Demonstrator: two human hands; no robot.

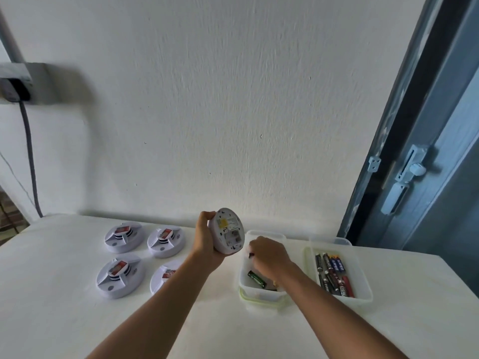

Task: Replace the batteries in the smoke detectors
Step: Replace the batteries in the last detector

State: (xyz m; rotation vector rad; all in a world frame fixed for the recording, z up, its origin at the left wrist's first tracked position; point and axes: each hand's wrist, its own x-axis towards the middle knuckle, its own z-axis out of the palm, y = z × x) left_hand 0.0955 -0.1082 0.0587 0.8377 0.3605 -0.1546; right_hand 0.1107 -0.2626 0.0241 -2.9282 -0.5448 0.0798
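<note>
My left hand point(207, 242) grips a white round smoke detector point(229, 235) held up on edge above the table, its open back side facing right. My right hand point(269, 256) reaches down into a clear plastic tub point(245, 283), fingers curled around a small dark battery point(251, 254) that is mostly hidden. A green and black battery point(256, 279) lies on that tub's floor. Right of it, a second clear tub point(363, 281) holds several black, blue and red batteries point(333, 274).
Several white smoke detectors point(124, 237) lie in two rows on the white table point(64, 320) at the left; my left forearm covers part of one. A white wall rises behind the table. A blue door with a latch point(412, 174) stands at the right.
</note>
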